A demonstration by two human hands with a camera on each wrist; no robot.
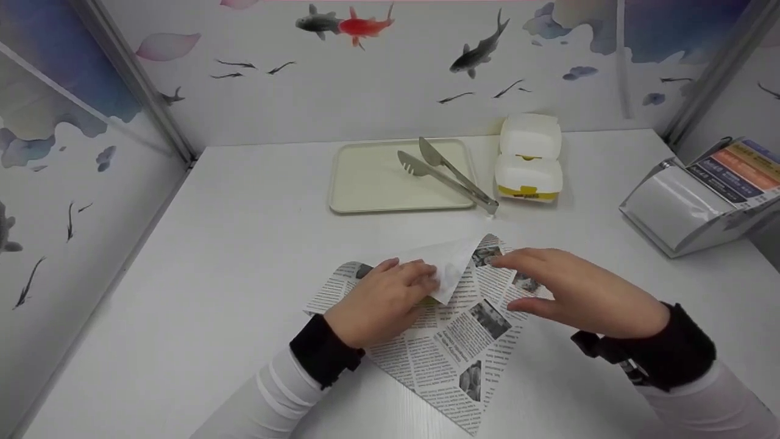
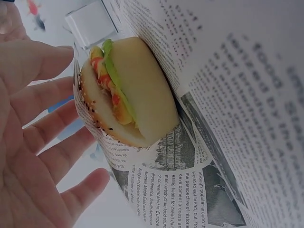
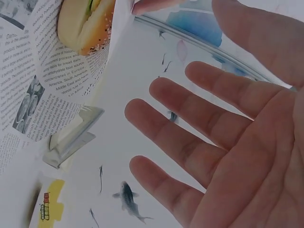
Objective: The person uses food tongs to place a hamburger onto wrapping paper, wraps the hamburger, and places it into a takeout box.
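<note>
A sheet of newsprint-patterned wrapping paper (image 1: 469, 347) lies before me, its far part folded over to show a plain white underside. Within the fold sits a burger (image 2: 149, 90) with a seeded bun, lettuce and a red-streaked filling; from the head view it is nearly all hidden. My left hand (image 1: 384, 299) lies on the folded paper over the burger, its fingers fairly straight and spread in the left wrist view. To the right, my right hand (image 1: 579, 289) hovers by the paper's right side, fingers extended, thumb apart, holding nothing.
Behind the paper is a pale tray (image 1: 372, 180) with metal tongs (image 1: 451, 177) lying across its right side. An open white and yellow burger box (image 1: 529, 158) stands beside it. Farther right is a silver-grey holder with colourful labels (image 1: 701, 189). Printed panels (image 1: 390, 85) enclose the table.
</note>
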